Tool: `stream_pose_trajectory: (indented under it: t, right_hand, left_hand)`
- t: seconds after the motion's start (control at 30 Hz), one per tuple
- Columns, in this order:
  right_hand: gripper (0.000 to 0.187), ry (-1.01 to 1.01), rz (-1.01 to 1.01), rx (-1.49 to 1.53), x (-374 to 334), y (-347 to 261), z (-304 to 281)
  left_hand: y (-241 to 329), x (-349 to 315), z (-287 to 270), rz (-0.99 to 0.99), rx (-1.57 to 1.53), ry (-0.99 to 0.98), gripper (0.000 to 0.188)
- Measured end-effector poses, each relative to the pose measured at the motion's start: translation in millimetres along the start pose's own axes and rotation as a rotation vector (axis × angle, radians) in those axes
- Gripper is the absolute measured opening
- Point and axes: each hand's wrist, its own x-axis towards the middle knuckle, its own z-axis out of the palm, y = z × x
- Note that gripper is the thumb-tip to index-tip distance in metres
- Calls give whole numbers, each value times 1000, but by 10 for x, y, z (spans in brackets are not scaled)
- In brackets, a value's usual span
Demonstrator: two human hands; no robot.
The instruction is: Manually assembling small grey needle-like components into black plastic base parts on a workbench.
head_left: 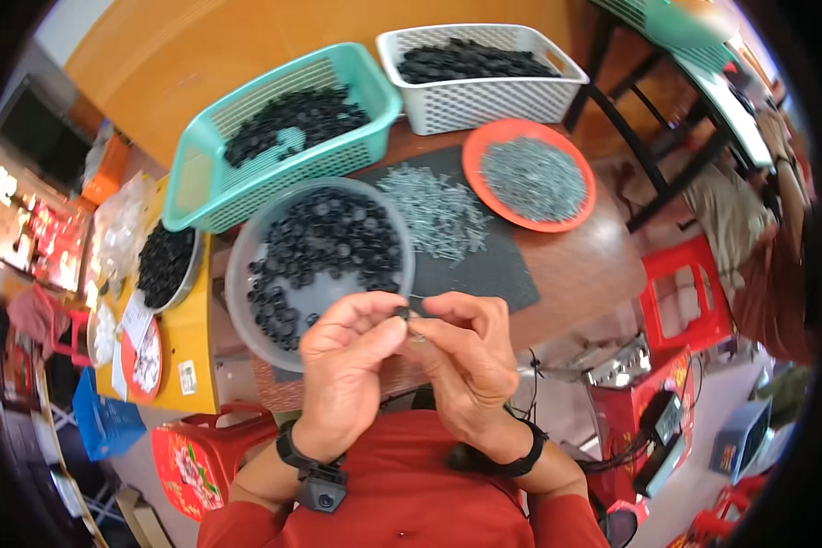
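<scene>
Black part [401, 311] steadied at frame centre

The part was pinched between fingertips of the left hand [347, 352] and right hand [470, 361], seemingly for fine control. The clear bowl [237, 283], left of centre, was apparently placed for easy reach.

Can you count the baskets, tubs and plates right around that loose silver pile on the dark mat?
Baskets: 2 (turquoise basket, white basket)
Tubs: 1 (clear round tub)
Plates: 1 (orange plate)
Total: 4
</scene>
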Motion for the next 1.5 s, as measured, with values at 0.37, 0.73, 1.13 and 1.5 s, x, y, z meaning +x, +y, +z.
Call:
stream_pose_trajectory:
  t: [0.37,0.73,1.13,1.5]
  right_hand:
    - [29,-142,-213,-247,76,43,518]
    - [27,-222,-258,-153,120,35,625]
    - [19,-276,-172,-74,199,2,544]
    - [15,-276,-144,-50,292,63,626]
  left_hand:
    - [30,101,-359,120,-45,190,18]
    - [92,126,-552,156,-145,164,22]
    - [154,108,-668,56,-203,56,18]
    - [168,115,-635,8,-23,38,33]
